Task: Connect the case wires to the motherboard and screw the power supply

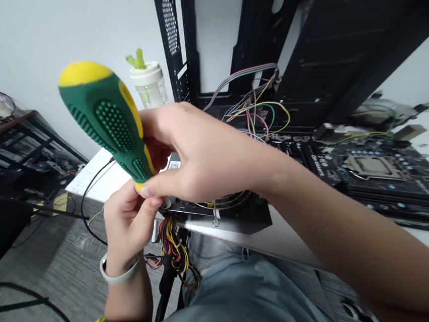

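A thick green and yellow screwdriver [114, 122] stands tilted, its handle end up towards the left. My right hand [194, 153] is closed around the lower part of its handle, thumb pressed near the neck. Just below, my left hand [127, 222] has thumb and fingers pinched together at the screwdriver's neck; the shaft and tip are hidden. Under both hands lies a black power supply [243, 221] with a round wire fan grille, at the table edge. A bundle of coloured cables [175, 246] hangs from its left end.
A motherboard [325, 168] with a metal-topped processor [372, 166] lies to the right on the white table [283, 248]. Behind stands an open black computer case [187, 77] with loose wires [255, 109]. A lidded cup [148, 81] is behind my hands; a dark shelf [11, 145] stands left.
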A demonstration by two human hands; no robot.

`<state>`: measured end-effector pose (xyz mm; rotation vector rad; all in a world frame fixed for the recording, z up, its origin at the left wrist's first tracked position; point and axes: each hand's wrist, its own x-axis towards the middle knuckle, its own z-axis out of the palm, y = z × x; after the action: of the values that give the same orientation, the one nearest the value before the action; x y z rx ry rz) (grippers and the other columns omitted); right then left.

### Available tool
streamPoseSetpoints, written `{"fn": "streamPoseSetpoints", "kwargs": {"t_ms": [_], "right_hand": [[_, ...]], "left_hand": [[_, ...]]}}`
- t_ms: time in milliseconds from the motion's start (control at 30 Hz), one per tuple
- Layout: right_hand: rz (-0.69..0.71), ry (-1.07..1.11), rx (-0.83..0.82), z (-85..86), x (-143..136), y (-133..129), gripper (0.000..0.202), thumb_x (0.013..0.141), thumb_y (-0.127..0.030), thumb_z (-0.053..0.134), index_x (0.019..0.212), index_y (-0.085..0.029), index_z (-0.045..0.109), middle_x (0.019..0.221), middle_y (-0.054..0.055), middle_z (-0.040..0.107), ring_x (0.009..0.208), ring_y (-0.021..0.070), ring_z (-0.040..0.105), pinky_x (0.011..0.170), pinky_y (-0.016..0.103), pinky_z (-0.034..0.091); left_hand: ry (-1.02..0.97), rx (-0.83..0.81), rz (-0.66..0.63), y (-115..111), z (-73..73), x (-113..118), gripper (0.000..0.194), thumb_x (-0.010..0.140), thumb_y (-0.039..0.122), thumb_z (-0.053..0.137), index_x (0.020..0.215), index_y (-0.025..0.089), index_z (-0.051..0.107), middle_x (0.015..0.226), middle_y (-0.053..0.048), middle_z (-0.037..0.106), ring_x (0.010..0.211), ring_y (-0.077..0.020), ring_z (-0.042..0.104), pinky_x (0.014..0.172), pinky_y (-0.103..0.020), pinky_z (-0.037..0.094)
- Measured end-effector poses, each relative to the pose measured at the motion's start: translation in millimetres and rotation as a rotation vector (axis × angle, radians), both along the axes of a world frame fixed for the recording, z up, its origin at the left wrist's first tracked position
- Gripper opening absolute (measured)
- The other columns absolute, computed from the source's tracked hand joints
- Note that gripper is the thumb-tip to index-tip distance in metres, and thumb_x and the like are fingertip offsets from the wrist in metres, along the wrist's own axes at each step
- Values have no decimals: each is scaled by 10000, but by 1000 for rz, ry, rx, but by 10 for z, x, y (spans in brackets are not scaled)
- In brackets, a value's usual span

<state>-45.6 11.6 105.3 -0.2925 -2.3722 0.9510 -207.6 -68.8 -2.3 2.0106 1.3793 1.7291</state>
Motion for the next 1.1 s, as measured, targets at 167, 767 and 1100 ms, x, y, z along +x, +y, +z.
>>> {"fn": "streamPoseSetpoints", "kwargs": {"t_ms": [167, 767, 1100], "right_hand": [[-6, 7, 20, 15, 2, -15, 220, 662, -24, 589, 785, -167, 477, 678, -70, 500, 642, 74, 440, 572, 231, 316], [-49, -28, 40, 41, -8, -51, 212, 660, -35, 601, 730, -167, 451, 631, -79, 448, 595, 56, 385, 553, 225, 272], [-64, -63, 74, 39, -13, -53, 189, 698, -62, 604, 734, -166, 451, 642, -77, 442, 620, 61, 407, 576, 234, 292]], "left_hand": [[-4, 3, 5, -4, -1, -7, 55, 848, 210, 678, 797, 210, 658, 608, 26, 579, 543, -104, 468, 498, -227, 384], [5, -27, 30, 10, 5, -44, 149, 818, 270, 703, 708, 194, 638, 573, 19, 538, 546, -120, 457, 512, -241, 396], [0, -36, 35, 23, -4, -61, 178, 813, 306, 718, 700, 191, 644, 561, 18, 556, 531, -118, 479, 493, -232, 416]]}}
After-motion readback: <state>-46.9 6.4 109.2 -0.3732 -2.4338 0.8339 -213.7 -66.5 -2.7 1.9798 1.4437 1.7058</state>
